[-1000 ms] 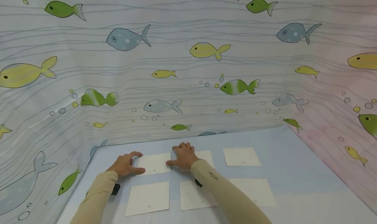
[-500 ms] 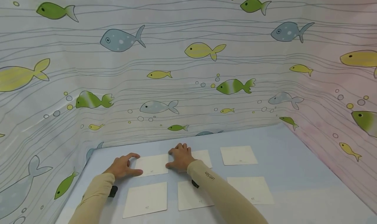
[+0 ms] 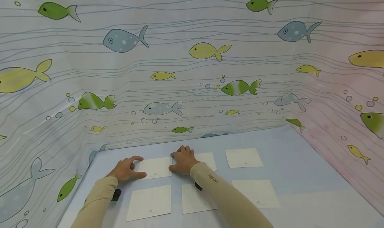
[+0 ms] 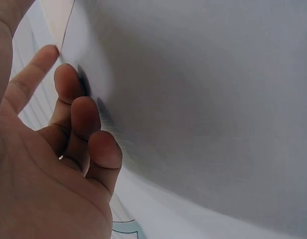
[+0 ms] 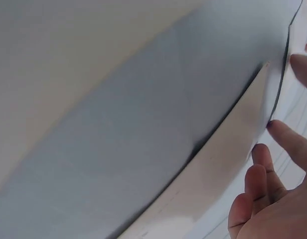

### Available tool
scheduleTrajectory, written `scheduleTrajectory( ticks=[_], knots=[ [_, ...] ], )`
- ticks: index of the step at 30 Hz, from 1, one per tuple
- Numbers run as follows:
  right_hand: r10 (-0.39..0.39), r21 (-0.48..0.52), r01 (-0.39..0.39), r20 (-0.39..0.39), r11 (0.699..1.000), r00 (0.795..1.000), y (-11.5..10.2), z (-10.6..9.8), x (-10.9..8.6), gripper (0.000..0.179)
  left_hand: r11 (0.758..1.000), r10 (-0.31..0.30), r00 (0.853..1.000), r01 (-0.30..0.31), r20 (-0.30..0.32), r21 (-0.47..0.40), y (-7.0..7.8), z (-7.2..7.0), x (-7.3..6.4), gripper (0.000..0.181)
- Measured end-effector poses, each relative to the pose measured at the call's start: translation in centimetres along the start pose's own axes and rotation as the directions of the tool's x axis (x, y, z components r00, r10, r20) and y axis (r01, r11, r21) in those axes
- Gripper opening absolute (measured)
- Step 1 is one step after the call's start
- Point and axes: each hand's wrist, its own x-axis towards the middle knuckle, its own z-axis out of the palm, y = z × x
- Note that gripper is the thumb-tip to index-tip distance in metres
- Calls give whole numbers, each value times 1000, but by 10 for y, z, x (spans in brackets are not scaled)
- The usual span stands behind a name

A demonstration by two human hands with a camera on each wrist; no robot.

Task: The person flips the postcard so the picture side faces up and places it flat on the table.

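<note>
A white rectangular card (image 3: 156,168) with a small dark mark lies flat on the table, at the far left of two rows of similar cards. My left hand (image 3: 127,169) is at its left side, index fingertip at the upper corner and thumb over the lower one. In the left wrist view, the other fingers (image 4: 104,149) bend loosely at the pale blue surface. At the card's right side, my right hand (image 3: 185,160) sets its thumb and index fingertip near the corners. That hand partly covers another card (image 3: 207,161); the right wrist view shows its index finger (image 5: 290,142) extended.
A third card (image 3: 244,158) lies at the back right. In the front row are a left card (image 3: 150,203), a middle card (image 3: 196,201) partly under my right sleeve (image 3: 228,198), and a right card (image 3: 261,194). Fish-patterned cloth walls (image 3: 168,91) enclose the table (image 3: 312,174).
My right index fingertip has moved slightly down and left to the card's upper right corner. The head view has shifted a little; the cards lie in the same layout.
</note>
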Motion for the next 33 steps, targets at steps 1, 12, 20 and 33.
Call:
scheduleTrajectory(
  ticks=[1, 12, 20, 33],
  knots=[
    [1, 0, -1, -3, 1000, 1000, 0, 0, 0, 57, 1000, -2, 1000, 2, 0, 1, 0, 0, 0, 81],
    [30, 109, -25, -39, 994, 999, -1, 3, 2, 61, 998, -41, 999, 41, 1, -47, 3, 0, -1, 95],
    [43, 156, -31, -74, 987, 996, -1, 7, 1, 62, 993, -113, 992, 112, -48, -33, 10, -7, -8, 77],
    [9, 286, 9, -63, 958, 998, -4, 4, -1, 60, 932, -218, 975, 194, -47, -306, 20, -3, -12, 62]
  ],
)
